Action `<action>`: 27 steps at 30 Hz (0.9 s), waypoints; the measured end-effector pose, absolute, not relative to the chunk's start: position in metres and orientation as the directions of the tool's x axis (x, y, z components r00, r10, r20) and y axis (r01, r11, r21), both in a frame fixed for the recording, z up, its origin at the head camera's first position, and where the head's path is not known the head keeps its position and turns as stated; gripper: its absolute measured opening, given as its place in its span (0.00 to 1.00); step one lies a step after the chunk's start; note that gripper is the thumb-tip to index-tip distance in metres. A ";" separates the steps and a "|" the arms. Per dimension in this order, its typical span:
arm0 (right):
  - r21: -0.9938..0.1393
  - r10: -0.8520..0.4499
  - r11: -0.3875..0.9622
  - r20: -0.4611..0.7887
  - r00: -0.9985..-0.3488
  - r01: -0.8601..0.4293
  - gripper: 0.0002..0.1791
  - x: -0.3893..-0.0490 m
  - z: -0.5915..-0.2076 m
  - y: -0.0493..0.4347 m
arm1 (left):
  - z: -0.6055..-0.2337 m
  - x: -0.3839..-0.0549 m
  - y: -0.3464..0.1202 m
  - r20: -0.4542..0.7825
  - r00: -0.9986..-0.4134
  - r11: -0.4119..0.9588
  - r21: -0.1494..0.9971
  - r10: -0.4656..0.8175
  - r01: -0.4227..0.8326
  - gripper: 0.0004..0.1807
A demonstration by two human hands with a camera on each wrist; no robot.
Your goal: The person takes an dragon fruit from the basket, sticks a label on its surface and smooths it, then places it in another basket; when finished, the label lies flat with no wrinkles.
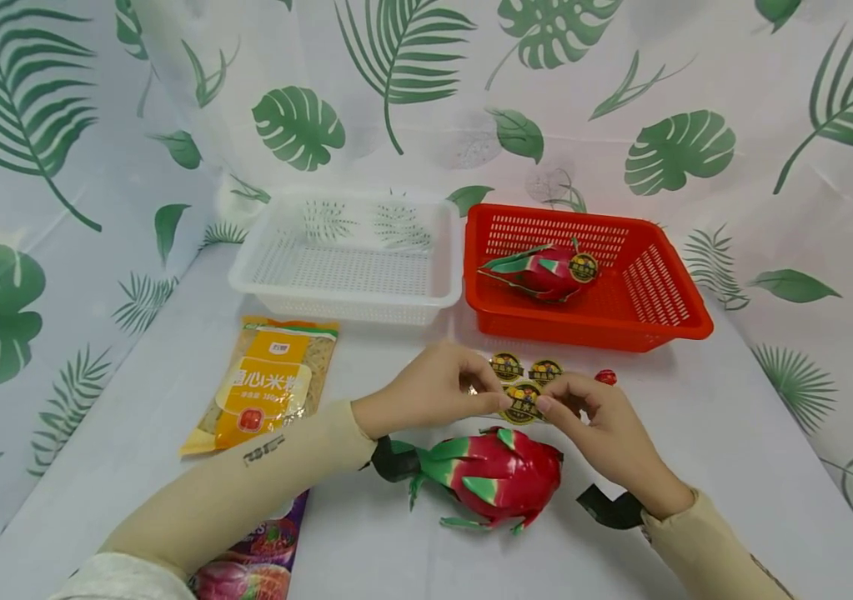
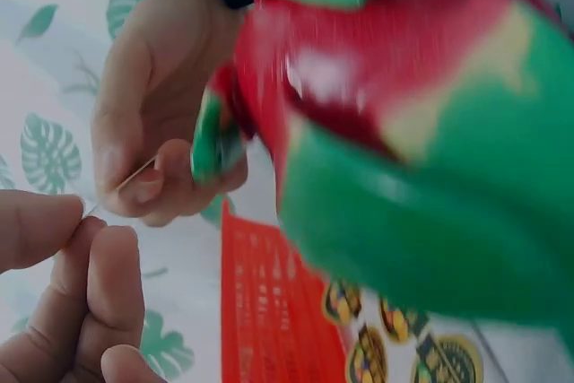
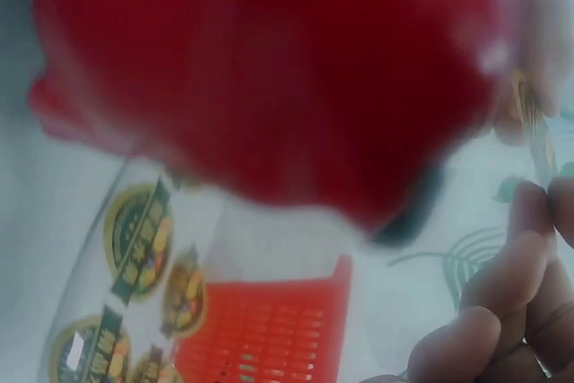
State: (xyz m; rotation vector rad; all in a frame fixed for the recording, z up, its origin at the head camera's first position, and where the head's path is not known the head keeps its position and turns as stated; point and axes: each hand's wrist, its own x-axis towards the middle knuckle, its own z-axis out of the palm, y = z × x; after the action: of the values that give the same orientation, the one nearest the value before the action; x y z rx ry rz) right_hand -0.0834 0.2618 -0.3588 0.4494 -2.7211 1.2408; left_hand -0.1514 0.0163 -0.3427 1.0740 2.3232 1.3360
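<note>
My left hand [image 1: 437, 387] and right hand [image 1: 609, 425] meet over the table, pinching a round black-and-gold sticker [image 1: 522, 403] by its opposite edges. The left wrist view shows it edge-on as a thin line between both sets of fingers. Just below the hands a red dragon fruit [image 1: 509, 475] with green scales lies on its side. It looms large and blurred in both wrist views. More round stickers [image 1: 505, 367] like it lie behind the fingers, seen also in the right wrist view as a sheet of stickers [image 3: 139, 235].
Behind the hands stand a white basket [image 1: 437, 310] and a red basket [image 1: 576, 332] with another stickered dragon fruit [image 1: 546, 271]. A yellow rice-noodle packet [image 1: 264, 387] lies left; a purple packet [image 1: 253, 567] is partly under the left arm. A small red item [image 1: 605, 377] sits near the right hand.
</note>
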 end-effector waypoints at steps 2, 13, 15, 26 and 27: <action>-0.735 -0.220 0.598 0.231 -0.948 -0.319 0.04 -0.076 -0.359 0.262 | -0.342 -0.145 0.018 0.123 -0.688 0.315 0.822 0.715 0.474 0.06; -0.678 -0.270 0.626 0.275 -0.923 -0.385 0.12 -0.045 -0.376 0.262 | -0.346 -0.116 0.026 0.069 -0.612 0.405 0.690 0.788 0.599 0.10; -0.667 -0.275 0.638 0.270 -0.923 -0.385 0.12 -0.042 -0.378 0.262 | -0.347 -0.114 0.027 0.073 -0.608 0.415 0.666 0.790 0.619 0.12; -0.576 -0.266 0.704 0.329 -0.906 -0.416 0.16 -0.032 -0.382 0.259 | -0.349 -0.108 0.033 0.052 -0.626 0.491 0.570 0.778 0.658 0.14; -0.560 -0.260 0.719 0.333 -0.906 -0.412 0.16 -0.032 -0.381 0.259 | -0.348 -0.108 0.034 0.049 -0.632 0.504 0.558 0.773 0.660 0.16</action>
State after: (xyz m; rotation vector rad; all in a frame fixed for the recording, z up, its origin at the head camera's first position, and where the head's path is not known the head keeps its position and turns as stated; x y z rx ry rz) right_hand -0.0323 0.2586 -0.3814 0.5350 -2.6942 0.9589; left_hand -0.1080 0.0335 -0.3484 1.2274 2.5386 0.8078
